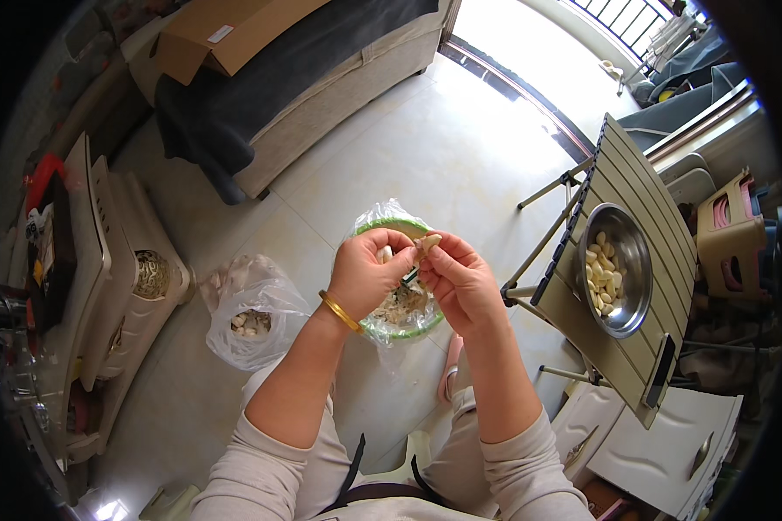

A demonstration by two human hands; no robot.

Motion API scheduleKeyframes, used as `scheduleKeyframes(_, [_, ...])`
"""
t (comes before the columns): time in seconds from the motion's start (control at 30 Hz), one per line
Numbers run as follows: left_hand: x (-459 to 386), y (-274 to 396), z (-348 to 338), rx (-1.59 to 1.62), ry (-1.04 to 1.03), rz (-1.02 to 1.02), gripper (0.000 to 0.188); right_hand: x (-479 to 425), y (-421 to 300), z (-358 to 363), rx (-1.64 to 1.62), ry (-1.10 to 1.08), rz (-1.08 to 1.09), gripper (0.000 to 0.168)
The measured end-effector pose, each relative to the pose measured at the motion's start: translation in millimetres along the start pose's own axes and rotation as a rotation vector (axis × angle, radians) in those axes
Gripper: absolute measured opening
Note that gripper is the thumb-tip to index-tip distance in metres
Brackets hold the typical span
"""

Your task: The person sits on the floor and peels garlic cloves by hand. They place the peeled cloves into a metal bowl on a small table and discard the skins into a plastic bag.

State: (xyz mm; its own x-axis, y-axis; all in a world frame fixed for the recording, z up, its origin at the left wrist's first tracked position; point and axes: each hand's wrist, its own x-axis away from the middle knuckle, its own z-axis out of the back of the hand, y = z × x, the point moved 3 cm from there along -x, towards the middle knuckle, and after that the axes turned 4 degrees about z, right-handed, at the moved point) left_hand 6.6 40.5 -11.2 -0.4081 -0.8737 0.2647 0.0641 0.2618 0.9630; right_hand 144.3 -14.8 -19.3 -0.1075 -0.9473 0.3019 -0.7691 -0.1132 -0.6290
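Note:
A garlic clove [432, 241] with skin on it is pinched between the fingertips of my right hand [461, 286]. My left hand [367, 270], with a gold bangle at the wrist, meets it there, thumb and finger on the skin at the clove's side. Another whitish clove [384, 254] shows within the curl of my left fingers. Beneath both hands stands a green-rimmed bin [417, 333] lined with clear plastic. Garlic skins [401, 305] lie inside it, partly hidden by my hands.
On the floor at left sits a plastic bag [231, 335] holding garlic [251, 322]. At right, a slatted folding table [619, 176] carries a steel bowl [635, 312] of peeled cloves [603, 273] and a phone-like dark object [659, 371]. A sofa [339, 84] bears a cardboard box [254, 32].

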Motion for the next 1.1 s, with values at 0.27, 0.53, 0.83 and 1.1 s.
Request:
scheduleKeyframes(0.27, [2,14,-1,0.088,0.021,-0.003,0.016,0,-2,-1,-0.046,-0.044,-0.004,0.020])
scheduleKeyframes(0.53, [6,19,-9,0.181,-0.052,-0.093,0.016,0,-2,-2,0.009,-0.040,0.091,0.018])
scheduleKeyframes(0.83, [2,10,-8,0.040,0.087,-0.211,0.009,3,-2,-10,0.290,0.090,0.257,0.024])
scheduleKeyframes(1.1, [2,10,-7,-0.012,0.041,-0.291,0.009,7,-7,-14,0.431,0.098,0.330,0.023])
